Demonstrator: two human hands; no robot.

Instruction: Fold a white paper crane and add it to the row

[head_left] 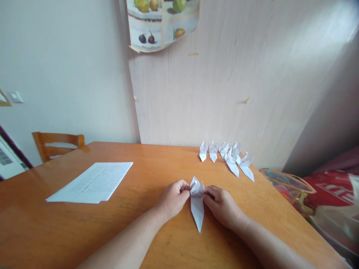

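Observation:
Between my hands, over the wooden table, is a white folded paper crane (198, 207) with a long pointed flap toward me and upright points at its far end. My left hand (176, 197) pinches its left edge between thumb and fingers. On the opposite edge, my right hand (220, 203) grips the paper the same way, fingers curled. The fingertips partly cover both sides of the fold. Whether the crane rests on the table or is slightly lifted, I cannot tell.
Several finished-looking folded paper cranes (232, 164) stand at the table's far right. A stack of printed sheets (92, 183) lies on the wooden table (157, 160) at left. A wooden chair (57, 140) is behind it. Bags and a red item (331, 188) sit beyond the right edge.

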